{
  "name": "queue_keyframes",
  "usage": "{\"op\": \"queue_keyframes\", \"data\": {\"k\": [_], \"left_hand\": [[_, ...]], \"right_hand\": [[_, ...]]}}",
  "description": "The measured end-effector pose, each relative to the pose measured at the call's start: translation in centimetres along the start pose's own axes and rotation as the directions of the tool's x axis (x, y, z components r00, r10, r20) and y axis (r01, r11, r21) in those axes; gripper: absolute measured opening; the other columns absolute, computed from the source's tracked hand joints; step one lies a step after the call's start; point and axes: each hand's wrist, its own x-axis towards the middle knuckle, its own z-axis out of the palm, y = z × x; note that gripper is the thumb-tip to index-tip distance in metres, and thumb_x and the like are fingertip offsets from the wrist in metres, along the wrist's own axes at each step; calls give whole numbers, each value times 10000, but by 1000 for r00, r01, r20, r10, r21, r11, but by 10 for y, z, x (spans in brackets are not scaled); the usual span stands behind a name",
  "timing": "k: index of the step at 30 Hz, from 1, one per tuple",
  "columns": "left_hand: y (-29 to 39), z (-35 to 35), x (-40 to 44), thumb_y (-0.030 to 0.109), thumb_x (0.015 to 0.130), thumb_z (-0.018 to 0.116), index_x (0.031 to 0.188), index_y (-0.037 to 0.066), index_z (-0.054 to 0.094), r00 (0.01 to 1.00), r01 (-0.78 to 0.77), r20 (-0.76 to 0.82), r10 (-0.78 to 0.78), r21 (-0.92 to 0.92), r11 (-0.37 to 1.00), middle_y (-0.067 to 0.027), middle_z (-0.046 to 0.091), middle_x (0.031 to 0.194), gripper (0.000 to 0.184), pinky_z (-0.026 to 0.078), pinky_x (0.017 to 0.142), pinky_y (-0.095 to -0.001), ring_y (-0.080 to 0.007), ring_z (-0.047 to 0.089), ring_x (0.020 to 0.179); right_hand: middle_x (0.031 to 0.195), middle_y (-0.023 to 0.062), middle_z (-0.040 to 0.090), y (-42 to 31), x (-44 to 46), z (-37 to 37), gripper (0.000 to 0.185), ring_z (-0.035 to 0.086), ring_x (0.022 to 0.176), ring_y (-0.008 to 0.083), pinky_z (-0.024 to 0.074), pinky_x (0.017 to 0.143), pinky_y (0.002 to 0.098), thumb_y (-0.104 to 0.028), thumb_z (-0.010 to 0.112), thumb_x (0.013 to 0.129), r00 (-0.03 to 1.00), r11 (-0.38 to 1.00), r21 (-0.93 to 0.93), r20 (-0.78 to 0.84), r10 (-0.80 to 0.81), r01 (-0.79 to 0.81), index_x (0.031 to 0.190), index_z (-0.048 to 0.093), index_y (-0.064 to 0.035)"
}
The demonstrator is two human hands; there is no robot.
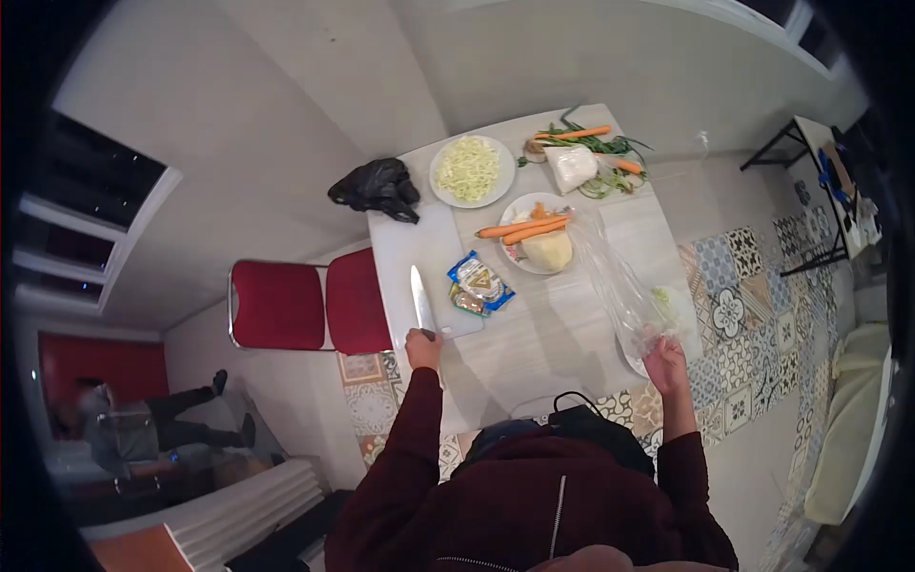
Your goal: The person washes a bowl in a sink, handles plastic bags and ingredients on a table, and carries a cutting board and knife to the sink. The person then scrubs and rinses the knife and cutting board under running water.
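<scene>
Head view: knife (419, 294) on your left, clear bag (610, 272) on your right

Your left hand (424, 351) has its fingers wrapped around the knife's handle. The blade points away from you, over the white board (405, 253), likely to keep the sharp part off your body. Your right hand (666, 362) pinches the near end of the clear bag, close to the right edge of the table (577, 348). The bag lies long and loose, its far end by the middle plate (515, 208); your pinch may stop it sliding off. You cannot tell from here if it holds food.

Two carrots (522, 229) lie side by side on that plate, next to a pale lump (549, 255), perhaps so they don't roll. Shreds (467, 170) sit on another plate (508, 170) farther back, probably out of the knife's way. Packets (479, 283) lie across the board's right edge.
</scene>
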Motion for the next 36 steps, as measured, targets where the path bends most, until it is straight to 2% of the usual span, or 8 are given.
{"op": "queue_keyframes", "data": {"k": [12, 15, 20, 21, 23, 27, 29, 36], "left_hand": [[41, -28, -9, 370, 663, 684, 887, -12, 501, 994, 64, -100, -47, 179, 982, -175, 534, 894, 479, 447, 732, -439, -351, 518, 887], [53, -7, -10, 304, 733, 638, 940, 2, 534, 936, -264, -233, 264, 33, 964, -152, 544, 902, 381, 435, 754, -386, -297, 527, 866], [148, 42, -73, 112, 789, 579, 851, 8, 566, 751, -342, 209, 627, -688, 640, -88, 574, 750, 122, 450, 645, -273, -167, 553, 671], [172, 53, -98, 134, 835, 532, 918, 22, 572, 681, -250, 343, 647, -721, 646, -50, 584, 785, 145, 455, 622, -263, -124, 539, 686], [222, 80, -149, 211, 878, 473, 972, 52, 569, 452, 374, 693, 563, -719, 585, -37, 581, 809, 208, 472, 642, -269, -116, 548, 694], [318, 71, -237, 322, 882, 465, 1031, 73, 511, 59, 830, 818, 573, -358, 426, -52, 543, 923, 293, 467, 697, -315, -157, 546, 813], [346, 74, -259, 321, 880, 469, 1023, 79, 490, -72, 935, 845, 529, -128, 331, -48, 526, 934, 282, 469, 711, -327, -162, 540, 824], [349, 112, -283, 244, 850, 529, 966, 91, 520, 180, 970, 865, 468, -236, 64, -34, 528, 858, 193, 462, 692, -332, -171, 523, 763]], "right_hand": [[1084, 106, 561, -50, -145, -25, 156, 499, 1046, 248, 324, 961, 407, -209, 628, 776, 933, 974, -178, -307, -188, 138, 791, 580, -61], [1081, 114, 563, -68, -173, -37, 176, 496, 1050, 255, 324, 962, 405, -216, 638, 765, 900, 962, -215, -364, -239, 169, 704, 570, -65], [1100, 117, 550, -89, -196, -49, 176, 486, 1066, 262, 322, 968, 404, -191, 641, 758, 895, 955, -229, -359, -264, 189, 677, 560, -57], [1104, 118, 547, -92, -198, -56, 169, 482, 1071, 266, 322, 969, 405, -180, 636, 760, 909, 956, -221, -326, -260, 194, 675, 559, -55], [1109, 130, 542, -99, -198, -60, 125, 492, 1058, 271, 346, 947, 402, -157, 605, 779, 900, 955, -207, -341, -273, 211, 751, 552, -48], [1083, 170, 547, -115, -193, -45, 280, 529, 1009, 283, 398, 905, 399, -92, 497, 840, 885, 971, -210, -421, -197, 116, 1097, 431, -6], [1070, 173, 550, -125, -184, -40, 233, 553, 955, 279, 433, 849, 379, -90, 488, 844, 890, 976, -213, -433, -140, 50, 1058, 438, -12], [966, 86, 580, -156, -148, -16, 199, 579, 814, 188, 477, 648, 297, -131, 535, 831, 837, 747, -628, -515, -186, -220, 1010, 465, -77]]}}
